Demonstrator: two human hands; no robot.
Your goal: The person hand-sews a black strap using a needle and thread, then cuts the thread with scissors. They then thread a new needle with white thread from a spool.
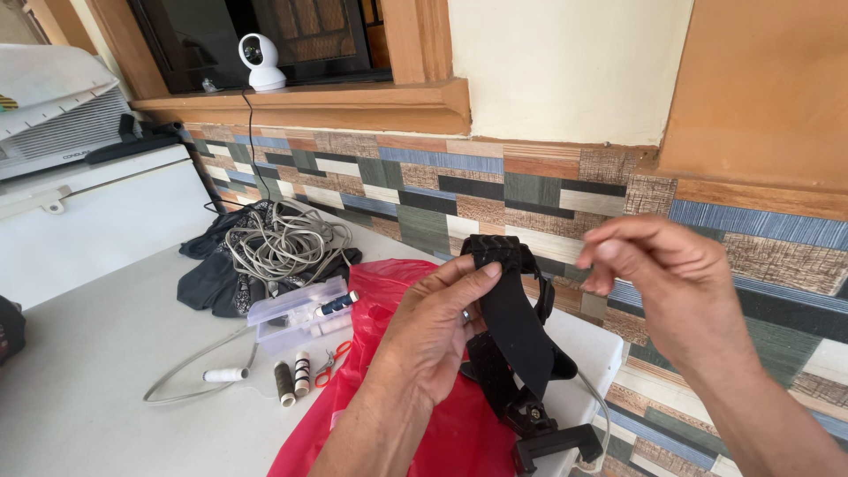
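black elastic webbing fills the near middle of the view: a head strap mount [512, 331], wide woven band on top, a hard plastic clamp hanging at its lower end. the left hand [433, 331] grips the band, thumb pressed across the upper edge and fingers curled behind it, holding the strap upright above a crumpled red plastic bag [389, 371]. the right hand [662, 274] hovers just beside the top of the strap, fingertips pinched together; whether anything thin sits in the pinch, i cannot tell. as a judgement, the stitching work looks barely under way: no thread shows on the band, and the supplies lie unused.

further back on the pale smooth table [88, 371] sit three thread spools [291, 375], cylinders in white, dark olive and a striped light one, with small orange-handled scissors [330, 362] touching the bag's edge. a clear plastic sewing box [296, 316], rectangular and glossy, rests behind them with a dark spool on its lid. beyond it, a tangle of grey cable [278, 238] lies heaped on dark rumpled cloth [212, 274]. farthest off, a wall of multicoloured plank-pattern tiles [442, 190] runs under a wooden sill, where a round white security camera [259, 62] stands, and a white chest freezer [97, 221] sits left.
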